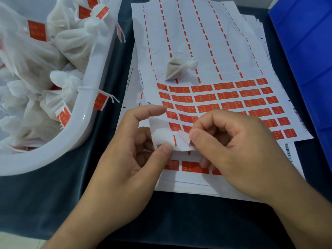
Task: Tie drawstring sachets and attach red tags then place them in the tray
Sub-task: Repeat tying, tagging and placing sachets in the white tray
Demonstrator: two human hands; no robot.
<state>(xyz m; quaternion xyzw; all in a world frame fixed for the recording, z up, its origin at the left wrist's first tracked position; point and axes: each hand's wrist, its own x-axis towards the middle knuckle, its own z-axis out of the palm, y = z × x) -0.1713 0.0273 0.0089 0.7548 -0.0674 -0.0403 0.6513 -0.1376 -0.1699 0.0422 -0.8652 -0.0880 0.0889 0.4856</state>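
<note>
Left hand (129, 159) thumb pinches curled near corner of sticker sheet (206, 51), right hand (231, 148) thumb and forefinger pinched on peeling red tag (186, 137) at same corner. Tied sachet (177, 68) untagged, lies on sheet's stripped part. White tray (86, 123) at left, full of tagged sachets. Blue bin (305, 42) far right

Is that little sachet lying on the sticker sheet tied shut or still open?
Tied shut, it seems: the sachet has its neck gathered into a ruffle at the right end. No red tag shows on it.
</note>
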